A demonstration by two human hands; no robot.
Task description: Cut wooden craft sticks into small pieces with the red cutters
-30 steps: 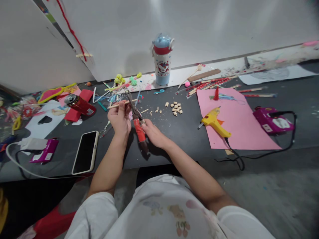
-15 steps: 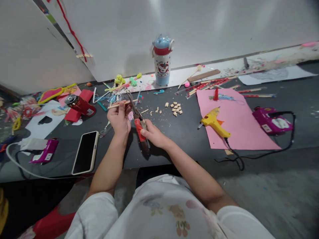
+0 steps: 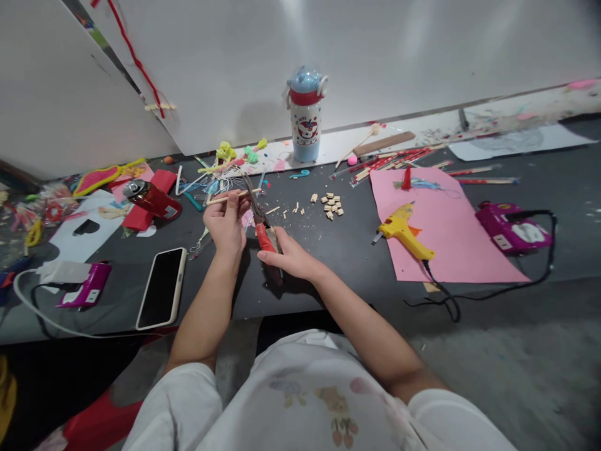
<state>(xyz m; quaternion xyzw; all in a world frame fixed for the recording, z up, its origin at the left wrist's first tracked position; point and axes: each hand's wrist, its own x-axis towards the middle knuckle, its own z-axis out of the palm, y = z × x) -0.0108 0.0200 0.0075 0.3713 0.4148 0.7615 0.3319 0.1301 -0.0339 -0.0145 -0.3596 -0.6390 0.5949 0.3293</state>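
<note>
Just now, the right hand (image 3: pixel 292 254), gripping pliers (image 3: pixel 263 237), laid its thumb across them, apparently firming the squeeze. At its ten o'clock, the left hand (image 3: pixel 225 224) pinched a stick (image 3: pixel 218 200).

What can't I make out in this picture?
All in the head view:
Stick: part of its length is covered by the left hand.
Pliers: part of the handles is hidden by the right hand.
Bottle: its bottom line of lettering is too small to read.
Blue-and-red object: cut off by the left edge.
</note>
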